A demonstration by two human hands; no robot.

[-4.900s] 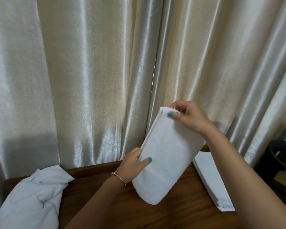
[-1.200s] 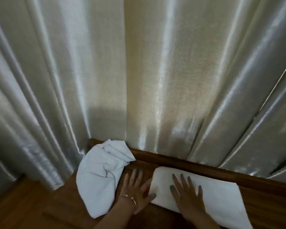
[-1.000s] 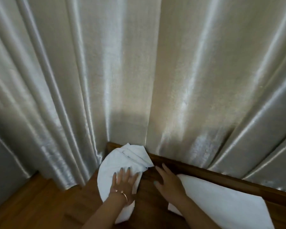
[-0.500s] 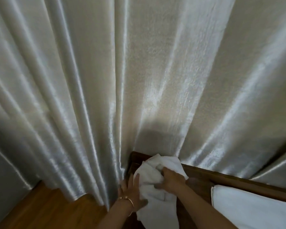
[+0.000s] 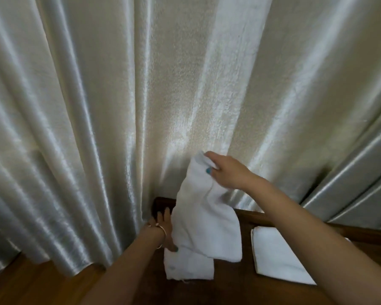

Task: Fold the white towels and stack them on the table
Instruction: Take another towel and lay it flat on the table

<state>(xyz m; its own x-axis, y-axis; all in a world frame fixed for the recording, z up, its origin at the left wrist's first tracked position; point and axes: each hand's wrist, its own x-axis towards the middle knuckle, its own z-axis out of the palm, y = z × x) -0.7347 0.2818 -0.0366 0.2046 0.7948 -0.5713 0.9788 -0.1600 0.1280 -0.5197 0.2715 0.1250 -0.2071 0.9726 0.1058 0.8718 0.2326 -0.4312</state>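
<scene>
Currently right hand [image 5: 226,172] pinches white towel [image 5: 204,219] corner, lifted against curtain [image 5: 119,106]; left hand [image 5: 166,232] grips its lower edge on table [image 5: 229,289]. Folded towel stack [image 5: 277,258] lies right of both fingers, bare wood between.

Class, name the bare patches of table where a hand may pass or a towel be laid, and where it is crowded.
Bare wood: between the lifted towel and the folded towel, and on the table's near side. Crowded: the corner at the curtain, where the left hand works.
</scene>
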